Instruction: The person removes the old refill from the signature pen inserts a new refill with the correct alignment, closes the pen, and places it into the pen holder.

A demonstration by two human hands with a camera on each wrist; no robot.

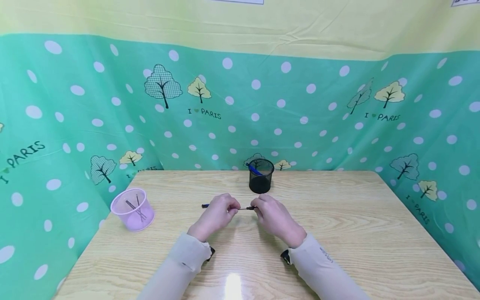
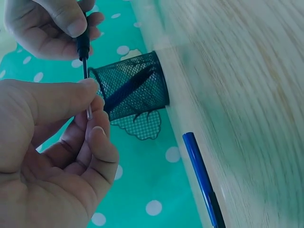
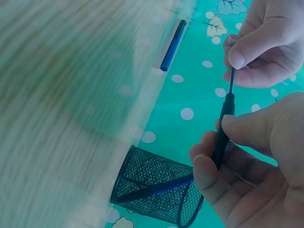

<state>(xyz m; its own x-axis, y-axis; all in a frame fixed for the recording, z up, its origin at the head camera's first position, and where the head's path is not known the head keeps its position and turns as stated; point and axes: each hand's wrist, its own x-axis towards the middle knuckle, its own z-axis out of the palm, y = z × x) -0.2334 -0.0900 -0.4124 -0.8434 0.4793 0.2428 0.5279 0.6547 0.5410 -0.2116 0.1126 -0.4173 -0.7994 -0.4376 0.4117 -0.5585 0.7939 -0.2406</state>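
Observation:
My left hand (image 1: 218, 211) pinches the end of a thin pen refill (image 2: 85, 69) between thumb and fingertips. From the other side my right hand (image 1: 274, 216) grips a ribbed black pen barrel (image 3: 228, 107), with the refill sticking out of its narrow end. Both hands are held over the table, facing each other. A blue pen piece (image 2: 198, 164) with a dark end lies on the table, partly behind the left hand in the head view. Behind the hands, a black mesh pen cup (image 1: 260, 183) holds a blue pen (image 1: 255, 170).
At the left edge of the wooden table (image 1: 356, 225) stands a pink mesh cup (image 1: 136, 223) with several thin dark sticks (image 1: 138, 212) in it. A green dotted curtain (image 1: 262, 112) hangs along the back and sides.

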